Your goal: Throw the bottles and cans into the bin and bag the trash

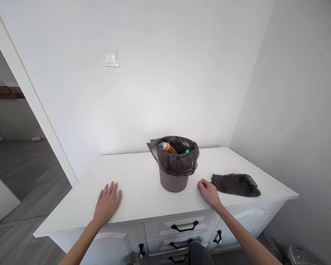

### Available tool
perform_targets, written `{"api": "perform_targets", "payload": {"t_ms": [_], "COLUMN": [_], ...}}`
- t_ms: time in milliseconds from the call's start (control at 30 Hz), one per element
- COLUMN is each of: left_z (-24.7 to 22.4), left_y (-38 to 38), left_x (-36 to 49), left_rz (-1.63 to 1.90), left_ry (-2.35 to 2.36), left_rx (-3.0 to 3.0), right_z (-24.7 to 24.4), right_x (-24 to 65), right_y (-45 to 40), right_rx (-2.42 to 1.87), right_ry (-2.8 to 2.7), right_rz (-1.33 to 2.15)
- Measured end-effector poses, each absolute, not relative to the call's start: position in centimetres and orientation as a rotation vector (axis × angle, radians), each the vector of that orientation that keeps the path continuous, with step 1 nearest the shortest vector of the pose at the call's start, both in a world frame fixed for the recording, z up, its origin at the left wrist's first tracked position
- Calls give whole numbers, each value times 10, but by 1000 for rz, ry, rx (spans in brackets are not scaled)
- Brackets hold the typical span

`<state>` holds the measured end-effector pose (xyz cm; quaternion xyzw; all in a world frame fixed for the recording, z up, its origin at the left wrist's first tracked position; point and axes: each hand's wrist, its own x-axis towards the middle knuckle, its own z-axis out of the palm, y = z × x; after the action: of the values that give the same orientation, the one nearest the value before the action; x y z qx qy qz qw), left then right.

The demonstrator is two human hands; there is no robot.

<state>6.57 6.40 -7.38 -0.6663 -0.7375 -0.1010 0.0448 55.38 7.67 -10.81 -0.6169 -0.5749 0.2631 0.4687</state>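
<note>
A brown bin [174, 182] stands upright on the white cabinet top [135, 184], lined with a black plastic bag [179, 163] folded over its rim. Inside lie an orange can [168, 147] with a silver top and a small teal item [187, 151]. My left hand [108, 202] rests flat on the cabinet top, left of the bin, fingers spread. To the right of the bin, my right hand [209, 192] rests with its fingers curled closed; whether anything is inside cannot be seen. Just beside it lies a folded black bag [236, 184].
Under the top are drawers [182, 230] and doors with black handles. A light switch [111, 59] is on the wall behind. An open doorway lies at the left. At the lower right, a white appliance [302, 255] stands on the floor near clear plastic.
</note>
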Motion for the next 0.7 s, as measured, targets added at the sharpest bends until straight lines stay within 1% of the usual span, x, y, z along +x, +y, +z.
{"api": "perform_targets", "payload": {"t_ms": [700], "left_z": [-73], "left_y": [64], "left_x": [65], "left_rz": [-360], "left_ry": [-2235], "left_rx": [-2033], "right_z": [-109], "right_x": [554], "right_y": [77], "right_rx": [-1514], "right_ry": [-1404], "right_rz": [639]}}
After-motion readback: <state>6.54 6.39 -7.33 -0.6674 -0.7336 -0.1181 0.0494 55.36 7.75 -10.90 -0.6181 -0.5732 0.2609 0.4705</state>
